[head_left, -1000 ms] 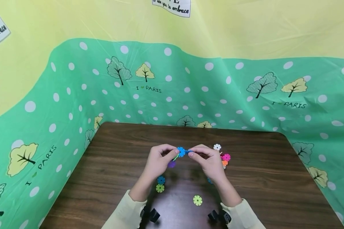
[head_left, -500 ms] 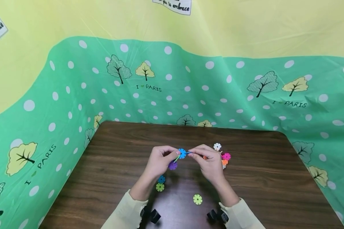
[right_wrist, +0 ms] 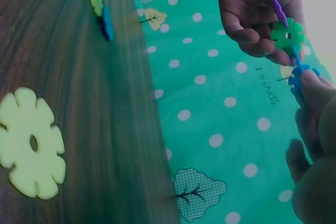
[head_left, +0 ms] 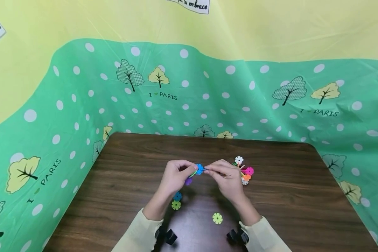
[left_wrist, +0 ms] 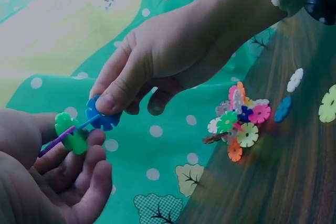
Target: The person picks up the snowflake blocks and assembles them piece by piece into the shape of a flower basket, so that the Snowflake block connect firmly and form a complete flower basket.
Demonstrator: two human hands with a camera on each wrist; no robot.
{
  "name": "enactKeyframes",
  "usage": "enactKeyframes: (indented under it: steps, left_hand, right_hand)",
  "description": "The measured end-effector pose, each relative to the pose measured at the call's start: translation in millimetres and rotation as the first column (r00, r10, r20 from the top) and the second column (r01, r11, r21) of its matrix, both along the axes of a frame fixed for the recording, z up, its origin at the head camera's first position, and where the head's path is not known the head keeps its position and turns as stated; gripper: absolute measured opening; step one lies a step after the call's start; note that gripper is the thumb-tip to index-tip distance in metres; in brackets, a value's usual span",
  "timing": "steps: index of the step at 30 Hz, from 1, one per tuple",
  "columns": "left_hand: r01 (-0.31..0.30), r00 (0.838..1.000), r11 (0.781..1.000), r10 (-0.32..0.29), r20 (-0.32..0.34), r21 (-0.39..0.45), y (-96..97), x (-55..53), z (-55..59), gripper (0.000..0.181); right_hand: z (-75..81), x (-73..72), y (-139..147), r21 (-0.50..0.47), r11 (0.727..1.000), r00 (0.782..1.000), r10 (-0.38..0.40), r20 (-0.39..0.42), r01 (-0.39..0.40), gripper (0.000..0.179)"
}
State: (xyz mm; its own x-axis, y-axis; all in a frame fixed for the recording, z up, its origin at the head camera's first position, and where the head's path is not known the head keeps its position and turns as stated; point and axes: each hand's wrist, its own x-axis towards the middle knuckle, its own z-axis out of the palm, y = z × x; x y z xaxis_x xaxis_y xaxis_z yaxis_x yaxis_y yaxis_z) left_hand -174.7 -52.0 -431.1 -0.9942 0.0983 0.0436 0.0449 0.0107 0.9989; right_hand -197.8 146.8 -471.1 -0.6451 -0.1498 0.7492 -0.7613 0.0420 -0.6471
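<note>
My left hand (head_left: 174,177) holds a small chain of notched plastic snowflake discs above the table. In the left wrist view the chain has a green disc (left_wrist: 71,134), a purple disc (left_wrist: 56,141) seen edge-on and a thin blue one (left_wrist: 86,122). The thumb and fingers of my right hand (head_left: 228,179) pinch another blue disc (left_wrist: 103,115), which meets the edge-on blue disc. Whether their slots are fully joined cannot be made out. From the head, one blue disc (head_left: 199,169) faces the camera between both hands, with the purple disc (head_left: 188,181) below.
Right of the hands lies a cluster of joined colourful discs (left_wrist: 241,119). A blue disc (head_left: 177,196) and a yellow-green disc (head_left: 176,205) lie together near the left forearm. One yellow-green disc (head_left: 217,218) rests between the forearms. Behind the wooden table (head_left: 129,154) hangs a patterned cloth (head_left: 176,115).
My right hand has shifted slightly left, bringing its blue disc closer to the chain. The chain has turned a little back and forth in the left hand. The cluster at right shows more fully.
</note>
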Motion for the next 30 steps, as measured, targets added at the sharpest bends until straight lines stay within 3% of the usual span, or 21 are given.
enactKeyframes:
  steps: [5, 9, 12, 16, 18, 23, 26, 30]
  left_hand:
    - [0.107, 0.993, 0.994, -0.108, 0.057, 0.017, -7.9, -2.7, -1.2, 0.013]
    - [0.184, 0.982, 0.983, -0.184, 0.031, -0.003, -12.0, -5.1, -1.2, 0.015]
    - [0.170, 0.985, 0.985, -0.170, -0.006, -0.029, -16.3, -7.5, -0.7, 0.015]
    - [0.063, 0.998, 0.998, -0.063, -0.018, 0.003, -24.1, -9.5, 2.8, 0.013]
    - [0.021, 1.000, 0.999, -0.021, -0.011, 0.030, -26.3, -10.2, 5.1, 0.015]
    - [0.006, 1.000, 0.999, -0.007, 0.023, 0.052, -28.6, -11.4, 8.6, 0.026]
    - [0.004, 0.999, 0.999, -0.006, 0.039, 0.053, -28.2, -11.0, 9.2, 0.029]
    - [0.005, 0.999, 0.998, -0.008, 0.047, 0.061, -26.8, -9.9, 8.5, 0.030]
  right_hand:
    - [-0.2, -0.8, -1, 0.054, 0.997, 0.998, 0.057, 0.038, -0.059, 0.031]
    - [3.9, 2.0, -1, 0.085, 0.994, 0.991, 0.056, 0.124, -0.067, 0.027]
    - [4.7, 4.1, 0, 0.117, 0.992, 0.971, 0.015, 0.240, -0.045, 0.030]
    - [-0.2, 2.5, -3, 0.229, 0.972, 0.918, -0.043, 0.395, -0.053, 0.031]
    - [-4.8, 0.6, -9, 0.314, 0.943, 0.893, -0.043, 0.448, -0.112, 0.027]
    - [-18.3, -4.3, -35, 0.507, 0.806, 0.877, 0.032, 0.479, -0.305, 0.022]
    - [-24.7, -4.6, -51, 0.579, 0.732, 0.885, 0.068, 0.461, -0.359, 0.018]
    - [-29.3, -0.4, -65, 0.675, 0.652, 0.910, 0.057, 0.410, -0.345, 0.012]
